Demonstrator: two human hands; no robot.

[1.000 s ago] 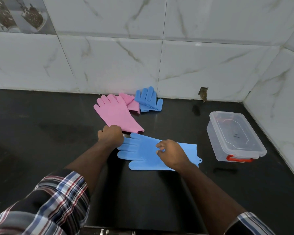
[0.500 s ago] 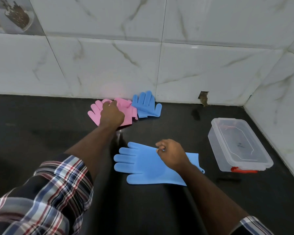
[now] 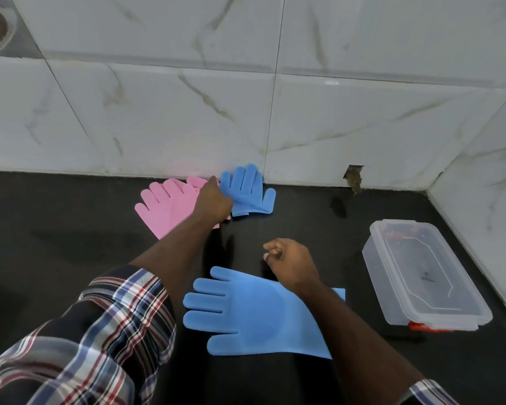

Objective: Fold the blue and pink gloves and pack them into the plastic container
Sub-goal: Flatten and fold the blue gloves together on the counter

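- The left hand (image 3: 214,201) is at the back of the counter (image 3: 70,229), its fingers curled down where the far blue glove (image 3: 247,190) meets the pink gloves (image 3: 167,207); whether they already pinch the blue glove's edge cannot be told, since the knuckles hide the fingertips.
- That far blue glove lies just to the right of the left fingers, touching them, its own fingers pointing at the tiled wall (image 3: 187,112) and its cuff end toward the person.
- The pink gloves lie just left of the same hand, overlapping each other, fingers pointing up and left.
- The left hand is clearly the nearer one to the far blue glove; its arm is stretched out almost straight, plaid sleeve (image 3: 100,331) pushed up.
- The right hand (image 3: 292,263) hovers loosely curled, thumb and forefinger near each other with nothing between them, just above the near blue glove (image 3: 254,314).
- That glove lies flat, long axis across the counter, fingers to the left, cuff under the right forearm.
- The plastic container (image 3: 421,276) sits well to the right, lid on, nothing packed yet.
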